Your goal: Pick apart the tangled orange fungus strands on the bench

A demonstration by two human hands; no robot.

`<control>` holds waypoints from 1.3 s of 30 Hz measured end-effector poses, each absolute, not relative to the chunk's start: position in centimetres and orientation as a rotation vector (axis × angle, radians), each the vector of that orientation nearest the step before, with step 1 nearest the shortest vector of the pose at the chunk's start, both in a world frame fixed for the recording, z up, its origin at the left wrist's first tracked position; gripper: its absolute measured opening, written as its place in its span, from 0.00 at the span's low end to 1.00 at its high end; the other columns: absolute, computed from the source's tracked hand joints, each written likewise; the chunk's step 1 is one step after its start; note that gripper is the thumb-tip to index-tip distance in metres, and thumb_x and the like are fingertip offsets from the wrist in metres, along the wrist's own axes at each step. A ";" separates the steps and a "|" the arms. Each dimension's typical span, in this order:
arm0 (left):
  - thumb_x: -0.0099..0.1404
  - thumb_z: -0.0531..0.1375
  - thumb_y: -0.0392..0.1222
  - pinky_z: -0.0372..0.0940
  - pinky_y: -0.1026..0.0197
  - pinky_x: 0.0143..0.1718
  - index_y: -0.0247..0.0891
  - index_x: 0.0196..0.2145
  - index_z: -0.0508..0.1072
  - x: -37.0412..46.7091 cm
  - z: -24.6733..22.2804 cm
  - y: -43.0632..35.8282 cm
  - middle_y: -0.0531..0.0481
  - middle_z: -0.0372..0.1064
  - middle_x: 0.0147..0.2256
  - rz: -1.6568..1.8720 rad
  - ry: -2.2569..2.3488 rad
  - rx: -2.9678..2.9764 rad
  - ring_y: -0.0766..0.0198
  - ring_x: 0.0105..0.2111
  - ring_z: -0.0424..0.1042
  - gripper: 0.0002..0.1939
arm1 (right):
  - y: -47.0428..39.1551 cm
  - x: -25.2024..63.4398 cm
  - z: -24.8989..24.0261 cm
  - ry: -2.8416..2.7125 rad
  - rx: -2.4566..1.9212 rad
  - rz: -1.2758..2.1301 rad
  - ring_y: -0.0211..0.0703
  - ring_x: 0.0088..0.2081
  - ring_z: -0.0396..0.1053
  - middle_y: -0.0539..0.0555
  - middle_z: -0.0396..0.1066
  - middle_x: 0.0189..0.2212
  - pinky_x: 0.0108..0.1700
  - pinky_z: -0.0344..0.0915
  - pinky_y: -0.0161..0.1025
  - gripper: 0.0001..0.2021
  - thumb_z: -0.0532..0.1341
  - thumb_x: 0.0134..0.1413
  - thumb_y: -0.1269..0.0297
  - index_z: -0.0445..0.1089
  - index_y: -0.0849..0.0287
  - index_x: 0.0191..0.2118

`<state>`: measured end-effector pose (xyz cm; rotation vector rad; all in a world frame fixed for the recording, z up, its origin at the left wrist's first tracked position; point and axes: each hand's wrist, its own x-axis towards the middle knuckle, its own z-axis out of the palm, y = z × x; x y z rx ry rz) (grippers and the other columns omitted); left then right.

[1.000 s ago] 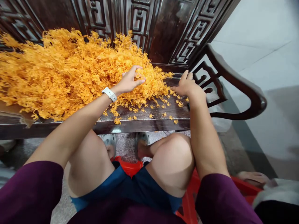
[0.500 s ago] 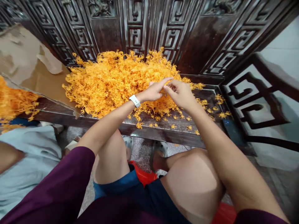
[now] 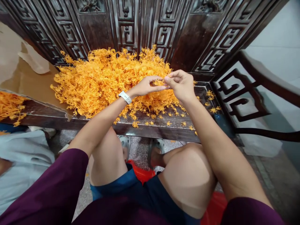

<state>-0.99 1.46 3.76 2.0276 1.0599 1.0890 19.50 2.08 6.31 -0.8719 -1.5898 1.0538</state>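
A big heap of orange plastic-looking flower pieces [image 3: 105, 81] with thin curly petals lies on the dark wooden bench [image 3: 161, 132]. Over its right side, my two hands meet at the fingertips. My left hand [image 3: 148, 85], with a white watch [image 3: 125, 97] on the wrist, has thumb and fingers curved into a ring, closing at the tips. My right hand [image 3: 182, 85] pinches with thumb and forefinger against those tips. A bit of orange shows at the fingers, seemingly a small flower piece, mostly hidden by them. Loose orange flowers [image 3: 168, 123] are scattered along the bench's front.
A torn cardboard sheet [image 3: 35, 81] leans left of the heap, with another orange pile [image 3: 10, 107] beyond it. Carved dark panels [image 3: 145, 28] rise behind, and a wooden armrest [image 3: 255, 90] stands right. Another person in a light grey garment [image 3: 25, 159] sits at left.
My left hand's fingers have gone from stretched out to curved in a ring, meeting my right fingertips. My right hand keeps its pinch. The view has shifted a little to the right.
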 end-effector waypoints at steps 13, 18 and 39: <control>0.68 0.63 0.77 0.68 0.48 0.46 0.42 0.29 0.75 -2.1 4.4 2.2 0.51 0.68 0.27 0.914 0.783 1.840 0.65 0.29 0.70 0.33 | 2.9 19.6 6.3 -1.519 -0.857 0.892 0.45 0.30 0.70 0.51 0.70 0.27 0.37 0.77 0.50 0.25 0.76 0.53 0.34 0.70 0.49 0.33; 0.65 0.66 0.77 0.69 0.47 0.48 0.43 0.28 0.72 -3.1 3.0 3.4 0.52 0.66 0.27 0.983 0.853 1.765 0.63 0.31 0.69 0.32 | 0.6 19.9 8.7 -1.731 -0.799 1.075 0.43 0.27 0.70 0.50 0.70 0.26 0.35 0.76 0.48 0.25 0.78 0.50 0.36 0.72 0.51 0.33; 0.71 0.68 0.61 0.70 0.46 0.49 0.46 0.41 0.89 -3.0 3.2 1.8 0.51 0.71 0.27 0.924 1.053 1.716 0.66 0.28 0.65 0.18 | 6.7 27.1 3.4 -1.285 -1.221 1.158 0.43 0.28 0.59 0.50 0.61 0.30 0.32 0.65 0.43 0.13 0.61 0.52 0.49 0.60 0.50 0.37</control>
